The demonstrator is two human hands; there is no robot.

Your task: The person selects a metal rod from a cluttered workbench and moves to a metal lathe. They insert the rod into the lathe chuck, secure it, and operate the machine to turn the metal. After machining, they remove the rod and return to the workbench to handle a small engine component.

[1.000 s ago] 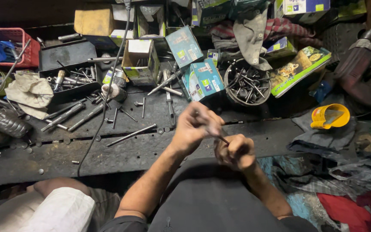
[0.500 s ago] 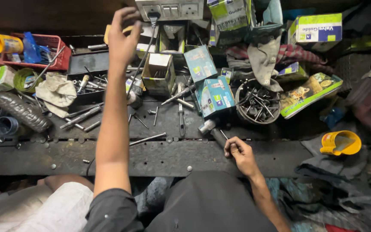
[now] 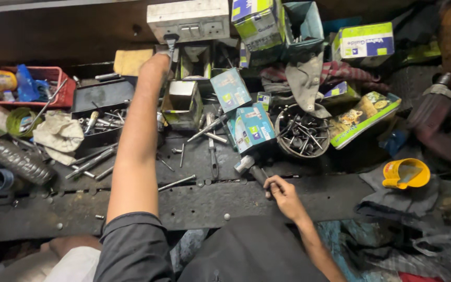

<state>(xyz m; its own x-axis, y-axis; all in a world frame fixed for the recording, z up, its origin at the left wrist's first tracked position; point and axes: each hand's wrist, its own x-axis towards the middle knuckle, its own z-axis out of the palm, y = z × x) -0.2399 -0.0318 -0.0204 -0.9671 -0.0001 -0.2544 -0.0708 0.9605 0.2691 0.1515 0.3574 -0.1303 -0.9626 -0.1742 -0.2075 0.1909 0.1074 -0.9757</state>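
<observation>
**Both hands busy at a crowded bench**

Over the dark, greasy workbench (image 3: pixel 131 209), seen from our head camera, we have both arms out. Our left hand (image 3: pixel 156 65) reaches far back and closes around the dark handle (image 3: pixel 171 43) that hangs from the grey metal box (image 3: pixel 189 20) at the rear; the fingers look clenched on it, though the wrist hides most of the grip. Our right hand (image 3: pixel 283 192) stays near us, fingers curled around the shaft of a small hammer (image 3: pixel 251 168) whose head lies on the bench just in front of the blue cartons (image 3: pixel 251 128). A round tin of nails (image 3: pixel 303 133) sits beside them, and loose bolts (image 3: pixel 176 183) lie scattered between our arms. Nothing assembled shows yet: by our judgement the work is at the fetching stage, tool in hand and the back item only just gripped.
</observation>
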